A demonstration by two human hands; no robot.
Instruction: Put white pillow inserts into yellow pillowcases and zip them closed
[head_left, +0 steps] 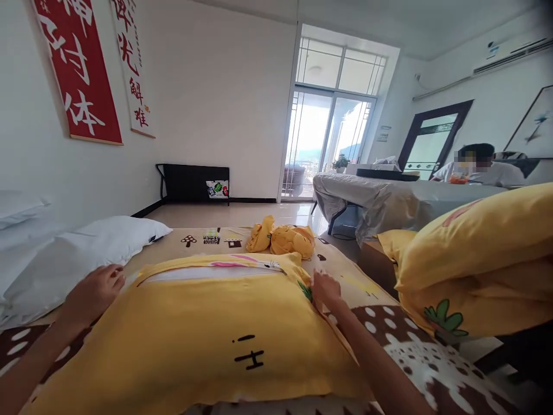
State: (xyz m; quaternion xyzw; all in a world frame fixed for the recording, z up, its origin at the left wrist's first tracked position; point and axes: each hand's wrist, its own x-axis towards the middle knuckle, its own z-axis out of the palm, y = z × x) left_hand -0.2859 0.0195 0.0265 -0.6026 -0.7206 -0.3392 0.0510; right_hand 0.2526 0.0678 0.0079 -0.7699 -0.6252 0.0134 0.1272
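A yellow pillowcase with "Hi" printed on it lies in front of me, a pillow inside. Along its far edge the opening gapes, and a strip of the white pillow shows there. My right hand is closed on the pillowcase's right edge, beside a green leaf print. Near the far left corner, my left hand is held with its fingers loosely bent and slightly apart, with nothing seen in them. Beyond the pillow sits a bunched yellow cloth.
A white pillow lies on the left. Yellow pillows are stacked on the right. Everything rests on or by a patterned brown and beige blanket. A person sits behind a covered table.
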